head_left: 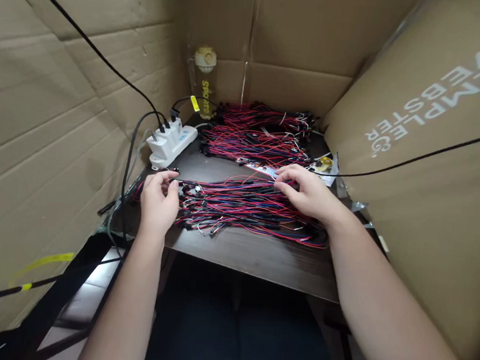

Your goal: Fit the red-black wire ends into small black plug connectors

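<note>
A wide bundle of red, blue and black wire harnesses [237, 205] lies across the front of the table, with small black and white connectors at its left end. My left hand [159, 203] is at that end, its fingers curled and thumb close to the index finger around the end of a wire harness. Over the bundle's upper right part, my right hand [304, 192] has thumb and index finger pinched on the harness wires. The exact contact under the fingertips of both hands is partly hidden.
Two more piles of wire harnesses, a middle pile [256, 145] and a back pile [263, 116], lie behind. A white power strip [171, 145] with plugged-in black cables stands at left. A yellow-capped bottle [204, 80] is at the back. Cardboard walls [305, 33] surround the table [253, 255].
</note>
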The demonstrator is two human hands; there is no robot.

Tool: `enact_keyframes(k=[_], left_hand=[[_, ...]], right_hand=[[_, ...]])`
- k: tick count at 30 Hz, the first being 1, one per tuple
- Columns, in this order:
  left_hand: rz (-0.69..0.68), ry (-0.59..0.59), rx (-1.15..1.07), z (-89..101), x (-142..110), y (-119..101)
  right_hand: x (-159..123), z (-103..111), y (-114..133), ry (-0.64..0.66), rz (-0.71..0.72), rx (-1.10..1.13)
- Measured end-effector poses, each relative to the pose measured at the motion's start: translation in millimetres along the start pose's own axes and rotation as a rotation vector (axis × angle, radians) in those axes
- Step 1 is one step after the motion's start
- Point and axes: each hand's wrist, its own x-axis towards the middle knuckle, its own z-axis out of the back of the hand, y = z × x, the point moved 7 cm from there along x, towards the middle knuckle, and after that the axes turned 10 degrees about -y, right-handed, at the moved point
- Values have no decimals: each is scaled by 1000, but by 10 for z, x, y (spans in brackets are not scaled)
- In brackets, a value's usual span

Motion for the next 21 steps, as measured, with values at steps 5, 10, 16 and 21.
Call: enact_keyframes(k=[5, 10, 16, 21], left_hand=[[26, -13, -36, 6, 5, 75], [2, 20, 30, 1, -12, 55], [19, 106, 18, -80, -36, 42], [6, 109, 45, -70, -51, -40]], right_hand=[[-5, 18, 68, 31, -96, 73], [-29, -56, 120, 143, -107, 50], [-1, 146, 188, -44, -103, 124], [-17, 345, 177, -232, -197, 352]])
